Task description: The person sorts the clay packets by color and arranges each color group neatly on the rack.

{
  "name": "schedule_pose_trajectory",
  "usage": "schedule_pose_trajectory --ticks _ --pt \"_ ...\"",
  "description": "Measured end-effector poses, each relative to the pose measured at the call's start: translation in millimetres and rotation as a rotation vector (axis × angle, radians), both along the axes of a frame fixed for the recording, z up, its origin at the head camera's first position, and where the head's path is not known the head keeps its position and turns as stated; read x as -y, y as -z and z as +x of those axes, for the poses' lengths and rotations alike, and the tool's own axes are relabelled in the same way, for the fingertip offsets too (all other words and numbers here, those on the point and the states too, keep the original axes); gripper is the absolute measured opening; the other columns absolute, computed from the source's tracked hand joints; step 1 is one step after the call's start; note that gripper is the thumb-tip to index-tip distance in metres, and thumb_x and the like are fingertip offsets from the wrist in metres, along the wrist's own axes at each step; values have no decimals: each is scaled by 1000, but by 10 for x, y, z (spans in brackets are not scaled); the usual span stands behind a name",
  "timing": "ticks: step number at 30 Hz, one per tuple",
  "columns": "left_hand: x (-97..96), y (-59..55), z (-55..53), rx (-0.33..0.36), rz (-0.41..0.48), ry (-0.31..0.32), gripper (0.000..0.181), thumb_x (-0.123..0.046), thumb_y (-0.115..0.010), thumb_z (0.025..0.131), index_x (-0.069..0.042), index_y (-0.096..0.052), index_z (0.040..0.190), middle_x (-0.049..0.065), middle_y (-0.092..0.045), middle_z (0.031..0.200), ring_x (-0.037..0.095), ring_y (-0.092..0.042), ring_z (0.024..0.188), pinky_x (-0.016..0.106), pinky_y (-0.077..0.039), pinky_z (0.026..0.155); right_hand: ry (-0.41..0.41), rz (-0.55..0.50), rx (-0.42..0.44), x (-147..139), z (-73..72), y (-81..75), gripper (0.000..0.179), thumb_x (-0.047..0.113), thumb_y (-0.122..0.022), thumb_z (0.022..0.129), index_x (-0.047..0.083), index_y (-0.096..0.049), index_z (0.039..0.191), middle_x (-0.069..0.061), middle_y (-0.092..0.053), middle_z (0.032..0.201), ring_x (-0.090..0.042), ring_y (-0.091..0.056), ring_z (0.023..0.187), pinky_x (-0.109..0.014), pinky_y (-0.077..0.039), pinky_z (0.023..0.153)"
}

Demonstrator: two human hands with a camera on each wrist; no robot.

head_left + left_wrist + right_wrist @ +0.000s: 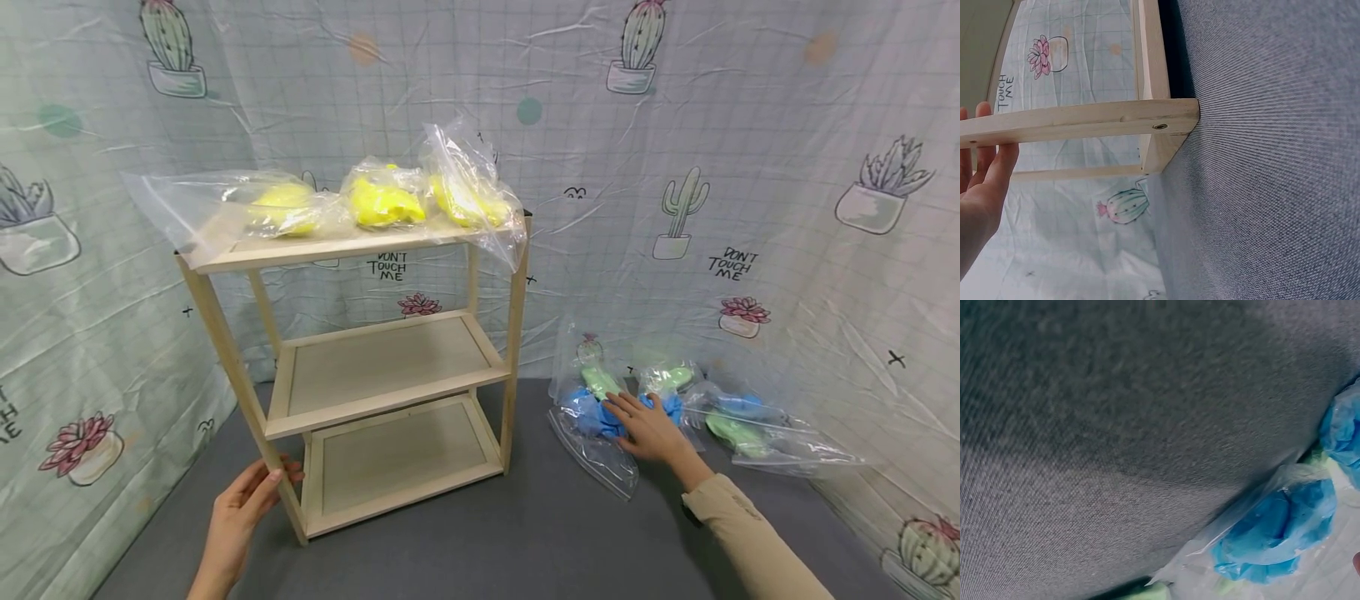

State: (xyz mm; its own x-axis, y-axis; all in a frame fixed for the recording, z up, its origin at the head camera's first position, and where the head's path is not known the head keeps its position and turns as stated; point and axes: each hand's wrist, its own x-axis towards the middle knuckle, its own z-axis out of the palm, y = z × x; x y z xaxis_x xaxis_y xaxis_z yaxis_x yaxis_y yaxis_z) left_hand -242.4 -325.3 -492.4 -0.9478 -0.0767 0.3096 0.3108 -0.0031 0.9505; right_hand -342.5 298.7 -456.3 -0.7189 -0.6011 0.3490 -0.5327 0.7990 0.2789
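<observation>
My left hand [238, 508] grips the front left post [1085, 122] of a three-tier wooden shelf [390, 362], low down between the middle and bottom boards. To the right of the shelf, my right hand [651, 427] reaches over a group of clear plastic bags, fingers spread and loosely extended. Under and beside its fingertips lies a bag with a crumpled blue item [592, 412]. Another blue item in a bag [1279, 525] shows in the right wrist view, where only a fingertip of that hand appears at the right edge.
Bags with yellow contents [386, 200] lie along the shelf's top board, some plastic hanging over its edges. More bags with green contents [738, 433] lie farther right on the grey cloth surface [525, 533]. A printed cactus curtain [585, 250] surrounds the back and sides.
</observation>
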Motion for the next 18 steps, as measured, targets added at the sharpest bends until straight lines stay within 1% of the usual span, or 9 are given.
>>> schedule_pose_trajectory --ticks 1,2,7,10,11,13,14,16,18 --pt "0 -10 3 -2 -5 8 37 -14 -46 94 1 -45 127 3 -65 110 14 -64 96 18 -49 75 5 6 3 -5 -4 5 63 34 -68 76 8 -46 129 -12 -46 133 -32 -47 119 -62 -33 87" --pt "-7 -10 3 4 -3 -5 37 -15 -47 93 1 -45 127 3 -65 109 14 -64 95 18 -49 75 7 8 5 -8 -8 8 64 35 -68 76 8 -47 129 -12 -47 133 -31 -47 118 -62 -33 87" --pt "-25 -35 22 45 -31 -22 39 -19 -47 94 -1 -44 128 -2 -65 109 12 -64 97 18 -49 77 -5 17 -6 -20 -16 18 67 44 -67 75 7 -48 127 -12 -50 129 -32 -48 116 -61 -33 87" --pt "-24 -20 17 33 -10 -27 39 -17 -47 93 1 -44 128 0 -65 109 14 -64 96 19 -50 76 -4 13 0 -18 -30 33 70 49 -66 73 7 -48 127 -12 -51 127 -32 -49 116 -62 -33 87" --pt "-21 -21 19 30 -13 -18 39 -17 -47 93 1 -43 128 0 -65 109 14 -64 96 19 -49 76 1 13 4 -14 -36 38 72 51 -65 73 8 -48 127 -11 -51 127 -33 -49 115 -62 -33 87" --pt "-17 2 3 41 -18 -43 41 -19 -48 93 1 -44 128 0 -65 109 13 -64 95 19 -49 76 7 6 13 1 -44 40 74 53 -65 72 8 -48 127 -11 -52 125 -33 -49 114 -62 -32 87" --pt "-15 9 -1 38 -8 -42 41 -18 -48 93 2 -43 128 2 -65 109 15 -64 95 19 -50 76 13 6 18 10 -49 40 74 54 -65 71 9 -48 127 -11 -53 124 -33 -49 113 -62 -32 87" --pt "-4 28 -15 59 -28 -54 42 -21 -48 93 1 -43 129 1 -65 110 14 -64 96 18 -49 76 24 8 22 36 -55 36 76 55 -66 70 9 -48 127 -11 -54 122 -32 -50 112 -61 -33 87" --pt "3 29 -19 71 -31 -55 43 -21 -48 93 2 -42 129 3 -64 111 15 -64 97 18 -49 77 34 5 26 64 -57 25 76 56 -66 69 9 -49 126 -10 -55 120 -31 -50 110 -60 -34 86"
